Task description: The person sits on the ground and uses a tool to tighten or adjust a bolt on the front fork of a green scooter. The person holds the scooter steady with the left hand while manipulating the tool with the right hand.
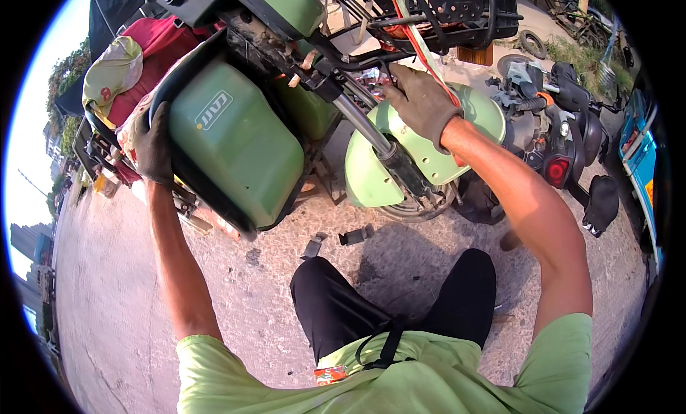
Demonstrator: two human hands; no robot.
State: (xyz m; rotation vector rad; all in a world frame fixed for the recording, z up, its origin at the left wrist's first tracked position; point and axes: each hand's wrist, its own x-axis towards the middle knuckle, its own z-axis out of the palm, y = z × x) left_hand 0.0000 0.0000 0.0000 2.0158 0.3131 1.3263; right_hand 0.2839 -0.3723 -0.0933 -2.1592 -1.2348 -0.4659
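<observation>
My gloved left hand (pixel 153 142) grips the black-rimmed edge of a large green scooter body panel (pixel 243 156), which is tilted at the left. My gloved right hand (pixel 418 99) has its fingers curled at a thin black metal bar (pixel 364 62) above the green front fender (pixel 371 174), beside a red-and-white strap (pixel 429 60). The silver front fork (pixel 361 124) runs down between my hands to the wheel (pixel 418 214), which is partly hidden under the fender.
A black wire basket (pixel 486 13) is at the top. Parked scooters (pixel 557 135) and a blue vehicle (pixel 639 160) stand at the right. A loose tyre (pixel 532 46) lies behind. Red and pale cloths (pixel 114 74) are at upper left. Small black pieces (pixel 355 235) lie on the concrete (pixel 114 285).
</observation>
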